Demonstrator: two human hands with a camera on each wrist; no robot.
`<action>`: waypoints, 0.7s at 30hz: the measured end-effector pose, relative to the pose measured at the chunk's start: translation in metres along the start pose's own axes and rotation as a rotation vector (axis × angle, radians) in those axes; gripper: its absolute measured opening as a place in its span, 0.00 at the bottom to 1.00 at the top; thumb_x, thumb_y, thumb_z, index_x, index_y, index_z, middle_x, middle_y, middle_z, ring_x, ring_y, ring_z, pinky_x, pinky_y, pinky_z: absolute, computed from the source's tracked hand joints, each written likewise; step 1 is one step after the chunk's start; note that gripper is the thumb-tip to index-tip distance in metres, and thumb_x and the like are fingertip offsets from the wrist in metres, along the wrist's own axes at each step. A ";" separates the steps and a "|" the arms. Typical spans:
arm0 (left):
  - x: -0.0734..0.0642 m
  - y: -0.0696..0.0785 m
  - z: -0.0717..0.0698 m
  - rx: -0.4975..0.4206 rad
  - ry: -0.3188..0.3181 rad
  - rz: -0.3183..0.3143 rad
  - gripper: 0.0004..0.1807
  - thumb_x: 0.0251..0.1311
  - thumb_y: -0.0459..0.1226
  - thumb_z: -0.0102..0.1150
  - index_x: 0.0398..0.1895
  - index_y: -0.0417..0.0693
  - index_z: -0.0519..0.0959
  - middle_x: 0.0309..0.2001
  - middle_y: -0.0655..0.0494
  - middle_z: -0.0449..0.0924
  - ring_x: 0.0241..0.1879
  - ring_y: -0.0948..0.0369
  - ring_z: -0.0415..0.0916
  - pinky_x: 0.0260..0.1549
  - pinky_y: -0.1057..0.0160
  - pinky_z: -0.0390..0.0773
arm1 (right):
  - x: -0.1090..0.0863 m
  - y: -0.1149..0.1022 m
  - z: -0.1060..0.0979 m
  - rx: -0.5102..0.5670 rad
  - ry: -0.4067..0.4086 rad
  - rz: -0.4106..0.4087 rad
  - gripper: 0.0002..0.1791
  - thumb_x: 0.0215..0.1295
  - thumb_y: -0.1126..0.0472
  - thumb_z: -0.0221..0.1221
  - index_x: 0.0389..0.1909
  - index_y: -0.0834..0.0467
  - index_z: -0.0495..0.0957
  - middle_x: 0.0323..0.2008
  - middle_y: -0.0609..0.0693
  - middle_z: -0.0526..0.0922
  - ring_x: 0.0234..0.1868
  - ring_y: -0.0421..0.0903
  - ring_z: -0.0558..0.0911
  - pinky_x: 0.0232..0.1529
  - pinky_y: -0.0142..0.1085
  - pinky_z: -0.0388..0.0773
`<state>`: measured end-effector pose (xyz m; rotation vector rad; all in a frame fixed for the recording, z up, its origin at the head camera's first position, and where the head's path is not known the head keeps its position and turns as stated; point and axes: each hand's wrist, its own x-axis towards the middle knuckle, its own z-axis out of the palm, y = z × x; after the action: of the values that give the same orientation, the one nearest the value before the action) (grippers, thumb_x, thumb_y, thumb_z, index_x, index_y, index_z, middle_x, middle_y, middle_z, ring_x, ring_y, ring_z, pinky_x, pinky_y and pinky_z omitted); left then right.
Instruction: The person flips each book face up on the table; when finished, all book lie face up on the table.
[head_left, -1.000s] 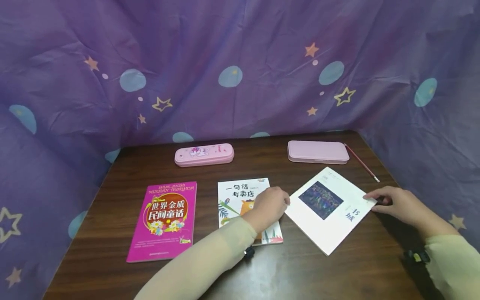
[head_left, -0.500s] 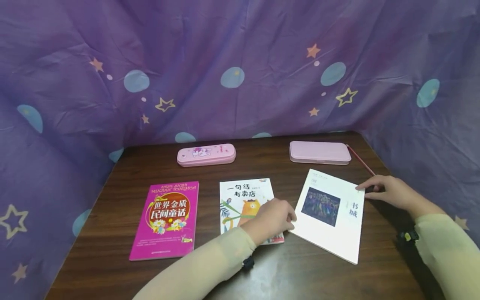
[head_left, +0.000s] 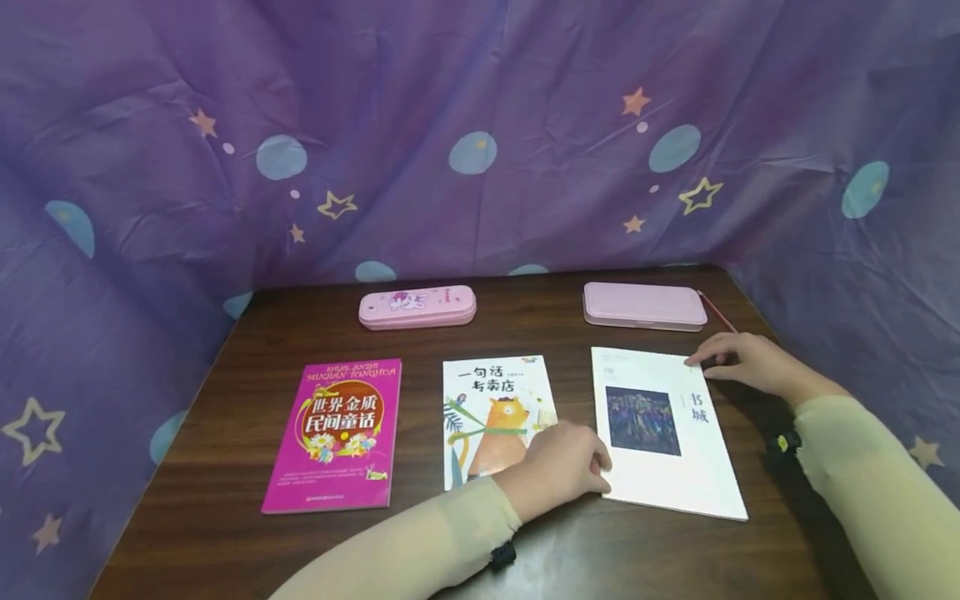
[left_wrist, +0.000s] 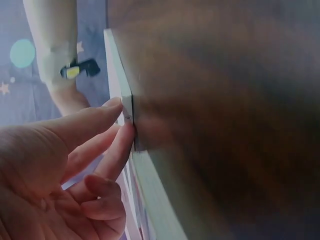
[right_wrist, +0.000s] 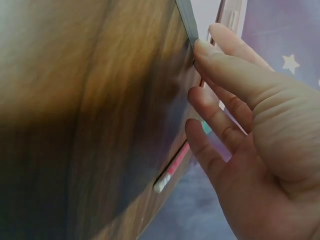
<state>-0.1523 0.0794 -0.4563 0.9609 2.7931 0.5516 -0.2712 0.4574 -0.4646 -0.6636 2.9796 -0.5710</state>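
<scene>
A white book with a dark square picture (head_left: 708,475) lies almost straight on the table, at the right of a row. My left hand (head_left: 558,467) pinches its near left corner; in the left wrist view, thumb and finger meet at the corner of the book (left_wrist: 116,70). At the far right corner, my right hand (head_left: 750,364) holds the book between thumb and fingers, its other fingers spread below in the right wrist view. Under my left wrist, a picture book with a bear (head_left: 495,421) is partly covered. Further left lies a magenta storybook (head_left: 337,475).
Along the back of the wooden table (head_left: 225,467) are a pink pencil case with a rabbit (head_left: 417,308) and a plain pink pencil case (head_left: 645,306). A red pencil (head_left: 717,311) lies beside the plain one, partly behind my right hand. Purple star-patterned cloth (head_left: 480,217) hangs around.
The white book has turned from a diamond slant to nearly straight. My left hand has come nearer the front edge with its corner, and my right hand has shifted left and back.
</scene>
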 end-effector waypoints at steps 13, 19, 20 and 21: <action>-0.003 0.010 0.007 0.059 0.072 -0.011 0.09 0.50 0.56 0.77 0.35 0.75 0.89 0.26 0.84 0.82 0.28 0.80 0.73 0.24 0.77 0.65 | 0.024 -0.009 0.004 -0.017 0.014 -0.027 0.20 0.56 0.71 0.73 0.46 0.47 0.89 0.48 0.51 0.88 0.49 0.52 0.84 0.46 0.49 0.82; -0.012 0.000 -0.011 0.052 0.094 -0.053 0.12 0.58 0.56 0.71 0.42 0.68 0.89 0.30 0.73 0.83 0.29 0.72 0.75 0.24 0.72 0.71 | 0.014 -0.047 0.010 0.031 0.002 0.152 0.23 0.65 0.69 0.66 0.61 0.55 0.81 0.63 0.64 0.79 0.58 0.66 0.79 0.57 0.64 0.75; -0.014 -0.004 -0.017 0.070 0.122 -0.061 0.14 0.60 0.55 0.70 0.45 0.66 0.88 0.33 0.70 0.84 0.31 0.70 0.77 0.26 0.71 0.73 | 0.013 -0.057 0.011 0.035 0.011 0.167 0.24 0.67 0.67 0.65 0.64 0.56 0.79 0.66 0.66 0.76 0.62 0.69 0.76 0.60 0.67 0.71; -0.017 -0.010 -0.023 0.096 0.157 -0.074 0.15 0.61 0.55 0.69 0.48 0.65 0.87 0.36 0.67 0.84 0.34 0.67 0.79 0.29 0.69 0.76 | 0.011 -0.067 0.011 0.038 0.017 0.189 0.25 0.69 0.65 0.64 0.66 0.57 0.77 0.68 0.68 0.73 0.66 0.71 0.73 0.63 0.69 0.67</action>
<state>-0.1505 0.0551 -0.4383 0.8620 3.0059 0.5084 -0.2526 0.3927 -0.4504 -0.3708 2.9929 -0.6207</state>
